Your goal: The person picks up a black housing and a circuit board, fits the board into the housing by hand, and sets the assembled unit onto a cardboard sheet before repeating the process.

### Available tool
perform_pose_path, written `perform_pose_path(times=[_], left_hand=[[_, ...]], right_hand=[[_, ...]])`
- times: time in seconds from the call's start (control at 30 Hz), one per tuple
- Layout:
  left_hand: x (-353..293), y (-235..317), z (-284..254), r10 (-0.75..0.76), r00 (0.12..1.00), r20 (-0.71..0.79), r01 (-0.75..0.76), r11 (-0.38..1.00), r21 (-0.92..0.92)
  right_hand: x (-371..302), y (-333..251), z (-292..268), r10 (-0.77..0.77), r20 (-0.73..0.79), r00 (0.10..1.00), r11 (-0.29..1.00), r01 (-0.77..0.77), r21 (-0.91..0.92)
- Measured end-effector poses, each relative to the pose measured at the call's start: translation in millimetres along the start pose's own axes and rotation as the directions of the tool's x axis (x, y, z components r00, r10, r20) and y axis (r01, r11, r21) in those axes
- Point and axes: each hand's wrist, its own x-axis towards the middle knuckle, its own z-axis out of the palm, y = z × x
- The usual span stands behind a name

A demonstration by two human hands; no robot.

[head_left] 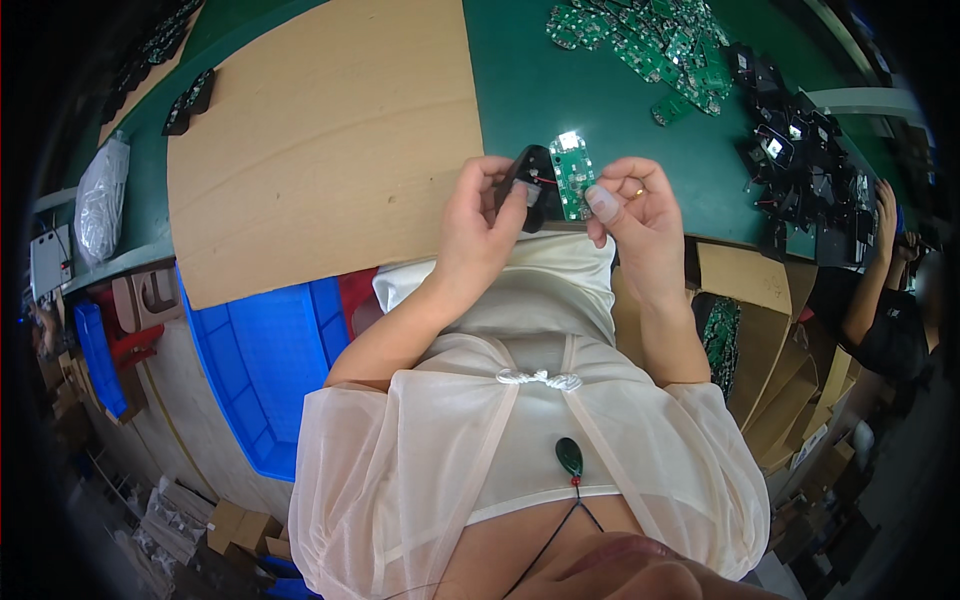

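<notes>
My left hand [482, 215] is closed round a black plastic housing [537, 165], its thumb lying on the open inner side. In my right hand [640, 215] a green circuit board [570, 165] is pinched between thumb and fingers along its right edge. The board stands upright just beside the housing, and a short red wire runs between the two. Both hands are above the near edge of the green table, in front of my lap.
Cardboard [330, 140] covers the table's left part. Loose circuit boards [665, 45] lie heaped at the far right, black housings [800, 160] piled nearer. A blue crate [265, 370] and an open carton [745, 280] stand below the edge. Another person [885, 310] is at the right.
</notes>
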Motion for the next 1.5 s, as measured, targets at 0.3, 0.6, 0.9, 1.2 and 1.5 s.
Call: perform_pose_path(times=[0.3,0.6,0.9,1.2,1.5], left_hand=[[-2.1,2.4,0.4,0.057,0.998,0.025,-0.059,0.995,0.082],[-4.3,12.2,3.8,-0.075,0.993,0.089,0.086,0.989,-0.124],[-8.5,17.5,4.0,-0.187,0.971,0.145,0.197,0.979,-0.057],[-8.5,22.6,4.3,0.115,0.988,0.104,-0.138,0.957,0.256],[-15.1,34.8,11.2,0.335,0.933,0.132,-0.359,0.842,0.403]], right_hand=[[-3.1,-4.0,4.9,-0.037,-0.009,0.999,0.996,0.036,-0.084],[-9.0,7.4,4.8,-0.006,0.028,1.0,0.998,0.007,-0.057],[-9.1,21.6,-1.8,-0.341,0.034,0.94,0.827,0.317,-0.465],[-5.0,7.6,-1.4,-0.538,0.306,0.785,0.381,0.551,-0.742],[-6.2,-28.5,8.9,-0.364,0.638,0.678,-0.251,0.589,-0.768]])
